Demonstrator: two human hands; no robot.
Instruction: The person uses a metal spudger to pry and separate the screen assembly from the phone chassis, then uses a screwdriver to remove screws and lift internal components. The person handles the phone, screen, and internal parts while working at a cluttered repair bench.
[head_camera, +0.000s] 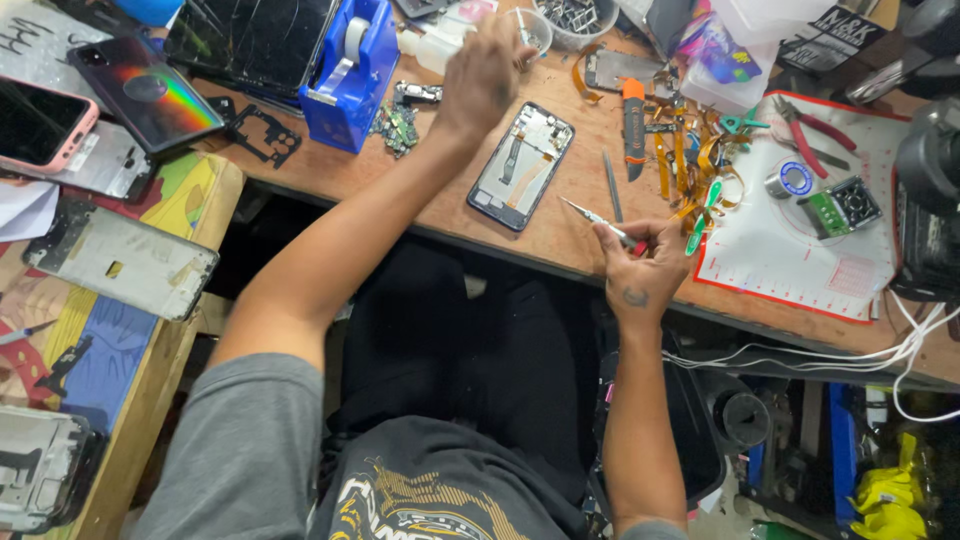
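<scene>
1. While the wooden bench (560, 225) carries a clutter of parts, one opened phone (521, 165) lies face-down near its front edge, between the two hands.
2. One blue tape dispenser (352, 72) stands left of the opened phone.
3. The left hand (487, 72) reaches across the bench, fingers curled around a white bottle (432, 48) beyond the opened phone, near one small clear cup (533, 28).
4. The right hand (640, 262) is held at the bench's near edge, just right of the opened phone, fingers pinched shut on one thin screwdriver (597, 217) whose tip points towards the phone without touching it.
5. One grey spudger (612, 186) lies on the bench just above the right hand.
</scene>
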